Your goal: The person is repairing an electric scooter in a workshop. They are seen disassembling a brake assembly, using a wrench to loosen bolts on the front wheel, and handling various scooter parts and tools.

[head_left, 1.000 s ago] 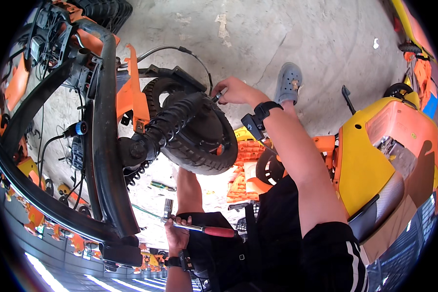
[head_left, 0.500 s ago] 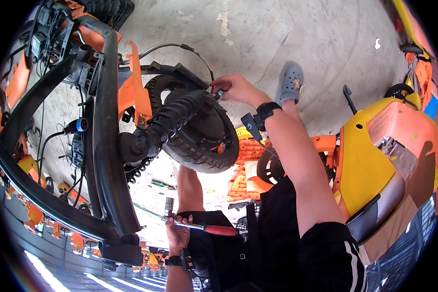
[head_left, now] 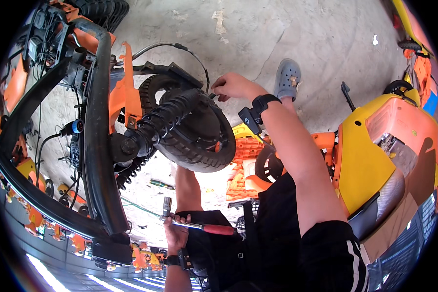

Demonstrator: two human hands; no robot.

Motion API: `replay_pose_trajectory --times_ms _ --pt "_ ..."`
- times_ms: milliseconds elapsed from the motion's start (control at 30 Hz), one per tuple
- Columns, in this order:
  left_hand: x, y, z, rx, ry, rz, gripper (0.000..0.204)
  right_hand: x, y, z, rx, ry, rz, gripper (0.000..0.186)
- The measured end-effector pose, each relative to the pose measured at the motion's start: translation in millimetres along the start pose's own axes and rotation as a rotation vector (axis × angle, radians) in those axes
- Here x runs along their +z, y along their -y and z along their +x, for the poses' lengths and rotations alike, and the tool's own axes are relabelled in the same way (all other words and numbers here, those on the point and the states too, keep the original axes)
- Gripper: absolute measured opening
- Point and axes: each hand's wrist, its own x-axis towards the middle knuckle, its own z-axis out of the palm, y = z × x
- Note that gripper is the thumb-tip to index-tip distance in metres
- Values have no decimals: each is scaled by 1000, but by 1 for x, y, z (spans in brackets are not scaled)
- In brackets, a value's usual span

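Note:
My left hand [head_left: 176, 236] is closed round a ratchet wrench [head_left: 218, 229] with a red handle and a chrome socket at its head, held low beside my leg. Farther up, my right hand [head_left: 238, 87] has its fingertips pinched together at the axle end of a black-tyred wheel [head_left: 195, 158]. What those fingers hold, if anything, is too small and hidden to make out. A black cable [head_left: 205, 69] curves down close to them. In front of the wheel runs a black coil-spring shock absorber [head_left: 168, 119], joined to the black tube frame [head_left: 98, 146].
An orange plastic part [head_left: 127, 95] sticks up beside the frame. A green-handled screwdriver [head_left: 161, 184] lies on the floor below the wheel. On the right stands a yellow scooter body [head_left: 362, 160], with a kickstand [head_left: 348, 97] protruding. Orange parts [head_left: 246, 165] lie by my right arm.
The view has shifted slightly, so the frame and wheel appear farther left. My right fingers have drawn slightly away from the wheel, and the small teal piece seen there earlier no longer shows.

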Motion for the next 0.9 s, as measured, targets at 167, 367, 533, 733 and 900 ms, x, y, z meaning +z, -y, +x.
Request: replay_pose_trajectory --times_ms 167,367,533,733,900 --pt "1 1 0 -2 9 -1 13 -1 0 -5 -39 8 75 29" --pt "6 1 -2 -4 2 11 12 11 17 -4 215 -92 -59 36" --pt "1 1 0 -6 9 6 12 6 21 -3 182 -3 -81 28" --pt "2 -1 0 -2 1 -10 13 1 0 -2 -91 -15 -37 24" --pt "4 0 -3 3 1 -10 13 8 -3 -15 -197 -128 -113 26"
